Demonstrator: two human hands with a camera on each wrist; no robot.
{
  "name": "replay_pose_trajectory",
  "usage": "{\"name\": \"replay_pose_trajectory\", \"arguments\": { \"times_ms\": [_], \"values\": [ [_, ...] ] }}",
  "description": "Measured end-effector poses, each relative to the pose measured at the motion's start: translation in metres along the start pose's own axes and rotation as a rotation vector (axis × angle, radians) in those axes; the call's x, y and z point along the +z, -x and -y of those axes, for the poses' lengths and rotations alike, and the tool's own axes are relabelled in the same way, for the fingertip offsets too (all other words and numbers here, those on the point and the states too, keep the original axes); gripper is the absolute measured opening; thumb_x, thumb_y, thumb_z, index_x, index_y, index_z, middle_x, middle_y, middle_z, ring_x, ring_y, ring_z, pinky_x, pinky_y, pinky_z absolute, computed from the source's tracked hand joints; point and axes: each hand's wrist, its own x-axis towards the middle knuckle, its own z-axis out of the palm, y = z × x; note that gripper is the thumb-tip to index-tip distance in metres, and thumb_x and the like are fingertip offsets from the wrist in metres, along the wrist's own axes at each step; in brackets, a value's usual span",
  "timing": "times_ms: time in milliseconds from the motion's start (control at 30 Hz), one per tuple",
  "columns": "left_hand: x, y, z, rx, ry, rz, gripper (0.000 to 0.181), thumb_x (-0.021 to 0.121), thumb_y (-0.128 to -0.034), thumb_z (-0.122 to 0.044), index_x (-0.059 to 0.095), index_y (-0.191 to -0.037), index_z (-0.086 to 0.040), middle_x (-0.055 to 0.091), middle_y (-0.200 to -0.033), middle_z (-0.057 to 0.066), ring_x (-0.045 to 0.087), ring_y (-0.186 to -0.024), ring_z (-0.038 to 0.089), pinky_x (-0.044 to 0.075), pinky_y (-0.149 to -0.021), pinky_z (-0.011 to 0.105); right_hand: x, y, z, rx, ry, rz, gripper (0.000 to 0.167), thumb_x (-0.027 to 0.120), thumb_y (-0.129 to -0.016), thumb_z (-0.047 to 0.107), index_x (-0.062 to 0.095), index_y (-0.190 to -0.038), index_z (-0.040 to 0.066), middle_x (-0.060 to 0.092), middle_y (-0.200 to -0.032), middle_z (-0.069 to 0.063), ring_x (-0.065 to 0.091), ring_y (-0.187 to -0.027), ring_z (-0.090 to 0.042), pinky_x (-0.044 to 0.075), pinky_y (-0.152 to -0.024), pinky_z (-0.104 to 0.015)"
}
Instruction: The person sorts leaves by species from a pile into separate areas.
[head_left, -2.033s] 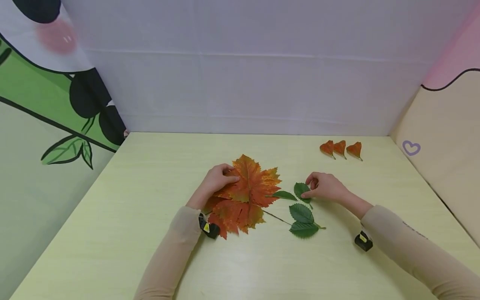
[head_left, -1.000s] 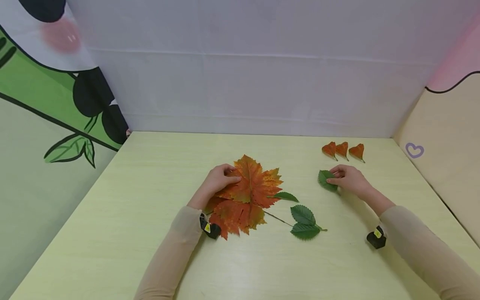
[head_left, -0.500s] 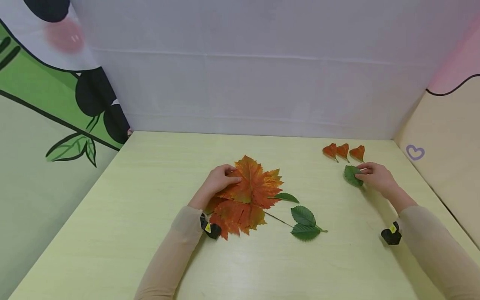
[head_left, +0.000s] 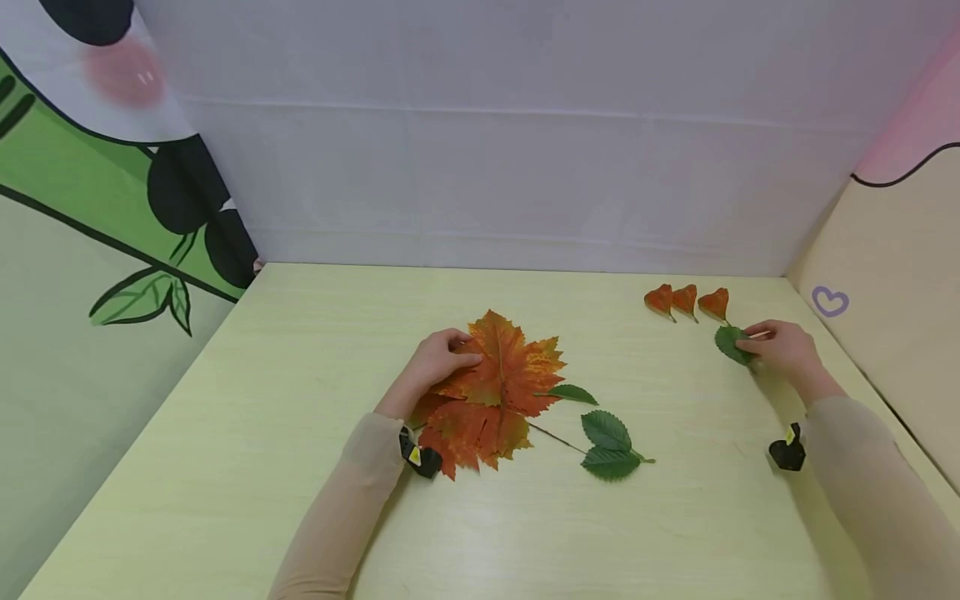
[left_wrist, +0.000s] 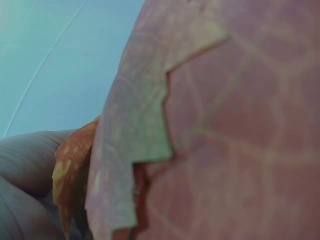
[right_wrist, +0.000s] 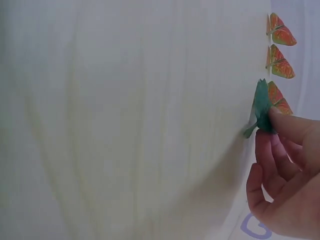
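Observation:
My left hand (head_left: 438, 365) grips a bunch of orange maple leaves (head_left: 498, 375) by its left edge, in the middle of the table. In the left wrist view a leaf (left_wrist: 240, 125) fills most of the picture and hides the fingertips. At the far right my right hand (head_left: 783, 346) pinches a small green leaf (head_left: 731, 343) between thumb and fingers. Just beyond that leaf lies a row of three small orange leaves (head_left: 685, 300). From the right wrist, the green leaf (right_wrist: 262, 107) partly covers the nearest orange one (right_wrist: 280, 100).
One green leaf (head_left: 573, 393) touches the right edge of the maple leaves. Two joined green leaves (head_left: 609, 446) lie on the table (head_left: 487, 542) close to a thin stem (head_left: 555, 437). A pale cloth wall (head_left: 517, 183) closes the back, with printed panels on both sides.
My right hand has carried the green leaf from beside the maple leaves, right and away, to near the small orange leaves. My left hand has stayed in place.

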Motion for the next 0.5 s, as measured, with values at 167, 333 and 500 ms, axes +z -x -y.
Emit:
{"name": "replay_pose_trajectory", "arguments": {
  "times_ms": [167, 333, 500],
  "values": [
    [-0.0005, -0.0007, 0.0008, -0.006, 0.014, 0.001, 0.046, 0.067, -0.0821, -0.029, 0.054, -0.121, -0.007, 0.058, -0.113, 0.012, 0.055, -0.1, 0.026, 0.045, -0.088, 0.04, 0.0009, -0.0019, -0.0023, -0.006, 0.026, -0.016, 0.051, 0.056, -0.089, 0.034, 0.051, -0.114, -0.011, 0.054, -0.109, -0.034, 0.051, -0.093, -0.043, 0.04, -0.068, -0.037],
    [-0.0008, -0.0005, 0.0015, -0.009, 0.016, 0.0, 0.046, 0.067, -0.0819, -0.029, 0.054, -0.121, -0.007, 0.058, -0.114, 0.011, 0.055, -0.1, 0.026, 0.045, -0.089, 0.04, 0.0025, -0.0026, -0.0013, -0.013, 0.027, -0.041, 0.05, 0.056, -0.089, 0.032, 0.051, -0.114, -0.01, 0.054, -0.109, -0.034, 0.05, -0.093, -0.043, 0.039, -0.07, -0.041],
    [-0.0012, -0.0005, 0.0009, -0.01, 0.015, -0.001, 0.046, 0.067, -0.082, -0.029, 0.055, -0.121, -0.007, 0.058, -0.114, 0.012, 0.055, -0.1, 0.026, 0.045, -0.088, 0.04, 0.0026, -0.0006, 0.0014, 0.001, 0.025, -0.073, 0.051, 0.054, -0.089, 0.035, 0.051, -0.115, -0.009, 0.052, -0.108, -0.034, 0.048, -0.093, -0.044, 0.039, -0.071, -0.045]
  ]
}}
